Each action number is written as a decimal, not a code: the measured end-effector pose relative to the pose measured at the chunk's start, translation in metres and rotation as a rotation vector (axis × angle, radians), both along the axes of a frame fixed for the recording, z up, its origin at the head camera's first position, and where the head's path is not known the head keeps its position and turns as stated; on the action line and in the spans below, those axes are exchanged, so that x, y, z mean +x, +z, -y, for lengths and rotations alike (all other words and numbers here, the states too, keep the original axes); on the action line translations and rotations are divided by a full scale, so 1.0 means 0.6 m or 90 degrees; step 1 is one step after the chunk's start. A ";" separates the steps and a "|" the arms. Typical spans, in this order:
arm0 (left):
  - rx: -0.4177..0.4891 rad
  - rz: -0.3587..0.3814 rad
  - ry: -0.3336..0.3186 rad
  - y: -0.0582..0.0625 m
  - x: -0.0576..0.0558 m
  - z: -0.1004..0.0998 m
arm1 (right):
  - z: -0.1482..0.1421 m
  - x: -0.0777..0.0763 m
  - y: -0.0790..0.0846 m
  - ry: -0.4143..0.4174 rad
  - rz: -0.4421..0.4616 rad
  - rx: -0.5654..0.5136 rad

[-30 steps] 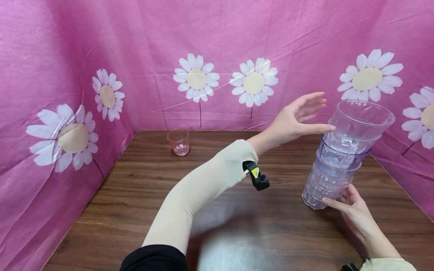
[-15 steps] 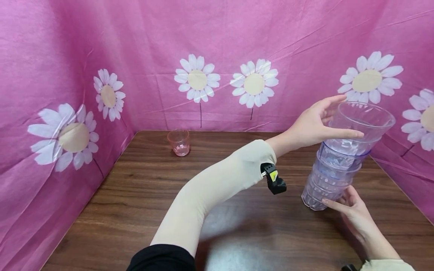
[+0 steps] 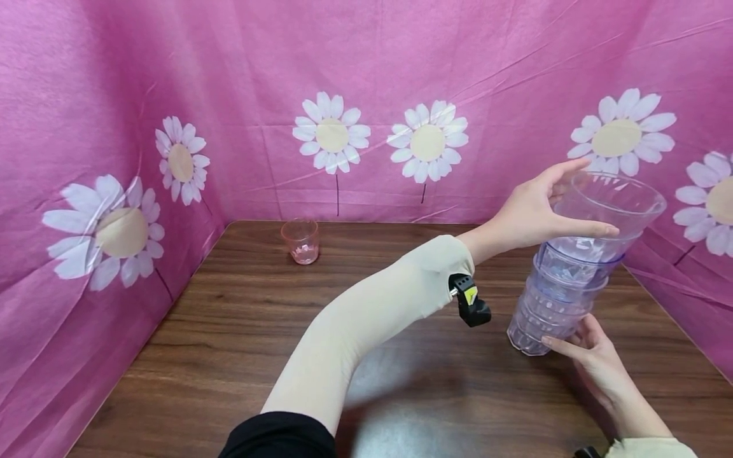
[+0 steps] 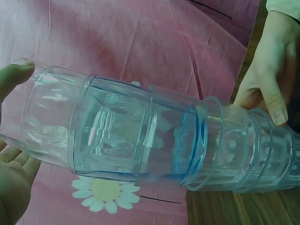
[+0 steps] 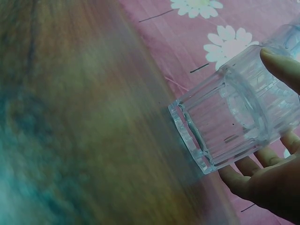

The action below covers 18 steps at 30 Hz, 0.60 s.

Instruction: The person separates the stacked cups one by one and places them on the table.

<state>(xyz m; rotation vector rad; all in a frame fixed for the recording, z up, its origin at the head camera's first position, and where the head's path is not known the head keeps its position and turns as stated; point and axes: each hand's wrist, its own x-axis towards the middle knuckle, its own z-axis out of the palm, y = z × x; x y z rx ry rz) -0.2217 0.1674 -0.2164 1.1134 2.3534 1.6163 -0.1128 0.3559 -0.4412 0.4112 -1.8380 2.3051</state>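
On the right of the table, a tall stack of clear plastic cups (image 3: 564, 286) leans to the right, one cup nested in another. A blue-tinted cup (image 3: 578, 264) sits in its upper middle. My left hand (image 3: 529, 213) grips the wide clear top cup (image 3: 621, 213), thumb on the near side and fingers around the far side. Low on the stack, my right hand (image 3: 604, 366) holds the bottom clear cup (image 5: 215, 119) between thumb and fingers. The left wrist view shows the left thumb (image 4: 16, 77) right at the top rim.
A small pink cup (image 3: 301, 243) stands upright at the back left of the wooden table (image 3: 229, 356). Pink cloth (image 3: 252, 76) printed with white daisies hangs along the back and both sides. A black wrist camera (image 3: 472, 305) sticks out below the left sleeve.
My left hand has moved right, from beside the top cup to around it, and its fingers have closed on it. The right hand and the stack have hardly moved.
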 end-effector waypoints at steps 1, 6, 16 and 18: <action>0.000 -0.003 0.003 -0.001 0.000 0.001 | 0.000 0.000 0.000 0.001 -0.001 0.001; 0.008 -0.004 0.024 -0.001 0.006 -0.002 | 0.000 0.000 0.000 0.002 -0.008 0.009; 0.045 -0.009 0.053 0.025 0.029 -0.006 | 0.001 0.001 0.000 -0.004 -0.002 0.016; 0.055 -0.006 0.047 0.029 0.031 -0.002 | 0.000 0.001 -0.001 -0.004 -0.002 0.015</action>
